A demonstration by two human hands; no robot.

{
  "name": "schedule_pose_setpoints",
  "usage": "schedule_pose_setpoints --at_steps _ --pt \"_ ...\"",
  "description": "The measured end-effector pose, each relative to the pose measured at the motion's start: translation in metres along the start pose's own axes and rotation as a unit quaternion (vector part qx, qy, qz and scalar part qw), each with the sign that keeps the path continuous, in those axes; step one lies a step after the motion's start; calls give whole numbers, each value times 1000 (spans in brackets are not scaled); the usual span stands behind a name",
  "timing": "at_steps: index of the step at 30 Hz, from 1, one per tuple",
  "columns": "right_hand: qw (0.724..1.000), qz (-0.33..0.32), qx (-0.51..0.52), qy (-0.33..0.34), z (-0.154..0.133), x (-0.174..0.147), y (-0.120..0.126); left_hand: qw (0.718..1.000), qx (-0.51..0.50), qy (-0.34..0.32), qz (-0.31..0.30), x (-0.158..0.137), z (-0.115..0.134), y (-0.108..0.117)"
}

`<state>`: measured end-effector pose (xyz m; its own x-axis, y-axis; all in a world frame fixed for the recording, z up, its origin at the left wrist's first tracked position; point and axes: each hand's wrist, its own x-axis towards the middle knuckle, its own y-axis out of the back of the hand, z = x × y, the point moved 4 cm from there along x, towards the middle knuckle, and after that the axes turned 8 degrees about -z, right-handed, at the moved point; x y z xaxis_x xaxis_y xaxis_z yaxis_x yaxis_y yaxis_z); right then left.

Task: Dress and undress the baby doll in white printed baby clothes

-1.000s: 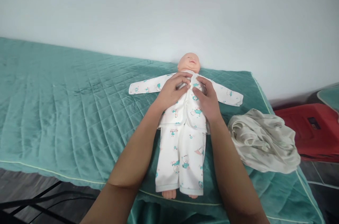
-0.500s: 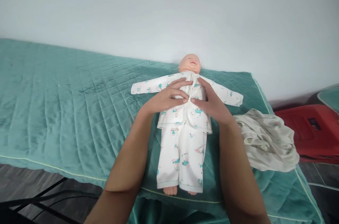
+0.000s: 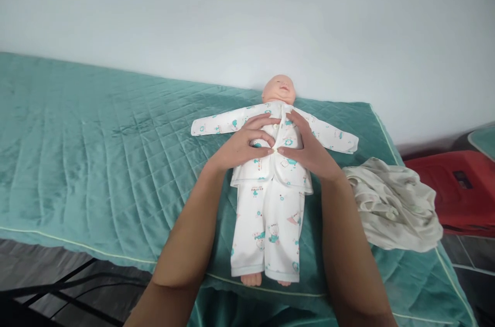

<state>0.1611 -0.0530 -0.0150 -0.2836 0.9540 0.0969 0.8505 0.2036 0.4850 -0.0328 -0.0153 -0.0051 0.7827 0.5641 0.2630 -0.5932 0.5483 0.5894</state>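
Note:
A baby doll [image 3: 278, 90] lies on its back, head toward the wall, arms spread out. It wears a white patterned shirt [image 3: 252, 173] with a front opening and matching trousers [image 3: 247, 229]; its toes show below the cuffs. My left hand [image 3: 245, 145] rests on the shirt's chest, thumb and index finger pinched at the front edge by a small button [image 3: 275, 150]. Opposite it, my right hand [image 3: 312, 150] holds the other front edge with its thumb at the same button, while its fingers lie higher on the chest. The fingertips partly hide the button and its hole.
A green quilted cover [image 3: 96, 172] spreads under the doll and ends at a pale wall [image 3: 232, 17]. To the right lies a crumpled white cloth [image 3: 394, 208]. Beyond the cover's right edge is a red plastic object [image 3: 456, 193]. Black metal bars [image 3: 58, 285] show at lower left.
Both thumbs have come slightly closer together at the button. The view has shifted a little; the doll lies as before.

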Motion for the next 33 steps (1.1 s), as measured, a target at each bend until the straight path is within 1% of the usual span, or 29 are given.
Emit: schedule_pose_setpoints --at_steps 8,17,20,22,25,28,33 --pt "1000 -8 10 1 3 0 1 1000 -8 4 -3 1 1 0" --pt "1000 -6 5 11 5 1 1 998 -61 8 -17 -2 4 1" --pt "1000 -8 18 14 6 1 1 995 -99 15 -2 -3 4 3" --pt "999 -8 34 17 6 0 2 992 -120 33 8 -4 2 4" --pt "999 -5 39 23 5 -1 2 995 -90 53 3 -5 0 3" --pt "999 0 29 22 4 -1 2 997 -50 50 -6 -4 1 2" --pt "1000 2 11 12 3 0 1 998 -45 43 -11 -3 3 0"
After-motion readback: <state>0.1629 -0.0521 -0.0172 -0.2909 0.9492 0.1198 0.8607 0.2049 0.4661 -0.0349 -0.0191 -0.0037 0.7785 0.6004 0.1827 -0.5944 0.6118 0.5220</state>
